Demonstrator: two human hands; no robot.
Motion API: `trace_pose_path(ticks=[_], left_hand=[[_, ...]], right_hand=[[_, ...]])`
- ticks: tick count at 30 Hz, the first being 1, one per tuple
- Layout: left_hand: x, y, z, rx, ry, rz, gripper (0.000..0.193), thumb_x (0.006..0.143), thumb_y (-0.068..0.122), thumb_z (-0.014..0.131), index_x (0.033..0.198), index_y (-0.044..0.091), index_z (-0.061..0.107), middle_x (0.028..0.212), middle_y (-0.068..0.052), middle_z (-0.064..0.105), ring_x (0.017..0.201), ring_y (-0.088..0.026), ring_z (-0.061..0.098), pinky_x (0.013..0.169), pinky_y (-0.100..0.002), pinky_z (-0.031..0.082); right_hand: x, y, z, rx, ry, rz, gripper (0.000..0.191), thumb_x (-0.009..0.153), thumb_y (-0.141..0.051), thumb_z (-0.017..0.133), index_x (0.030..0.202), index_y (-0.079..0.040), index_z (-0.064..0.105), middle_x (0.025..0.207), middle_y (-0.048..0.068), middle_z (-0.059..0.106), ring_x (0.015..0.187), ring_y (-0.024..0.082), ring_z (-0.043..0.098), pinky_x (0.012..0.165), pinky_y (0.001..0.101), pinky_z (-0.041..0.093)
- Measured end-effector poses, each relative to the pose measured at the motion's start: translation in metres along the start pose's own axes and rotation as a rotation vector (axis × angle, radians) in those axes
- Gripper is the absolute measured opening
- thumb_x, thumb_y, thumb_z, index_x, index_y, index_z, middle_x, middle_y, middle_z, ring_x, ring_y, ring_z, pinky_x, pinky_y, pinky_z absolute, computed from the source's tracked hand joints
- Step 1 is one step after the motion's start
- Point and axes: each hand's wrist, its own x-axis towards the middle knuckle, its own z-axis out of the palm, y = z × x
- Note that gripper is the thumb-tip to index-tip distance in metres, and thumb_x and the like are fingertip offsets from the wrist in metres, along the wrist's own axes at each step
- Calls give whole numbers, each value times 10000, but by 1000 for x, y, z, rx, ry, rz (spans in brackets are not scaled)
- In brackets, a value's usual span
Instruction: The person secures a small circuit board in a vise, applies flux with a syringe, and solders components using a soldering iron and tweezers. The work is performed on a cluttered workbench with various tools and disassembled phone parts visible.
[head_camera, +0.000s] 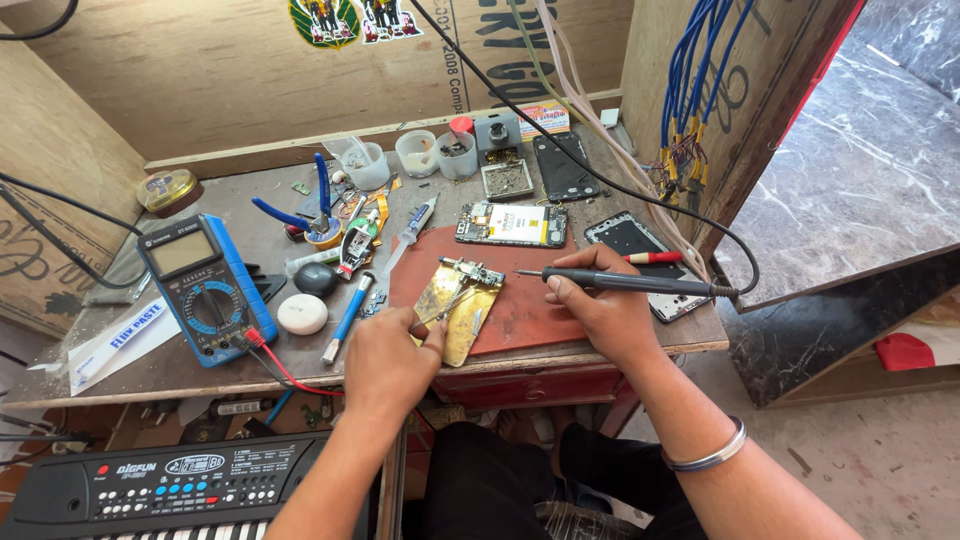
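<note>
Centre frame, above a red rubber work mat (530, 310) on a cluttered wooden surface (150, 370): right hand (600, 300) clenched around a slim black soldering iron (625, 283), tip aimed left at a gold-coloured metal phone frame with a small green circuit board at its top (462, 298). Left hand (392, 355) pinching the frame's lower left edge, steadying it on the mat. Black cable (560, 150) trailing from the iron's rear up toward upper centre. At left, a blue-cased digital multimeter (205, 285) with red lead; behind the mat, a second bare phone board (512, 224). Tip apparently just clear of the board, though hard to tell at this size. Likely risks: hot tip slipping onto left fingertips close by, or taut cable tugging the iron off line and scorching the mat.
</note>
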Motion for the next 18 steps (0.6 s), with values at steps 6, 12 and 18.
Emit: trace_pose_path(ticks=[6, 12, 18], left_hand=[[-15, 19, 4, -3, -24, -164, 337, 768, 385, 798, 729, 52, 760, 819, -171, 740, 795, -394, 711, 747, -496, 562], [-14, 19, -1, -78, -56, -92, 453, 820, 437, 780, 687, 17, 670, 783, -185, 701, 722, -413, 670, 670, -517, 512], [-4, -19, -36, -131, -228, 346, 580, 760, 431, 911, 778, -12, 536, 905, -170, 608, 852, -345, 597, 759, -424, 492]], right_hand=[[1, 1, 1, -13, 13, 1, 202, 918, -101, 713, 1076, -8, 628, 964, 86, 715, 856, 166, 762, 752, 295, 645], [0, 3, 0, -36, 21, -16, 200, 921, -104, 714, 1076, -7, 633, 959, 89, 716, 852, 164, 762, 749, 286, 632], [2, 2, 0, -40, 20, -5, 202, 916, -109, 710, 1074, -11, 630, 954, 83, 718, 848, 161, 768, 747, 286, 631]])
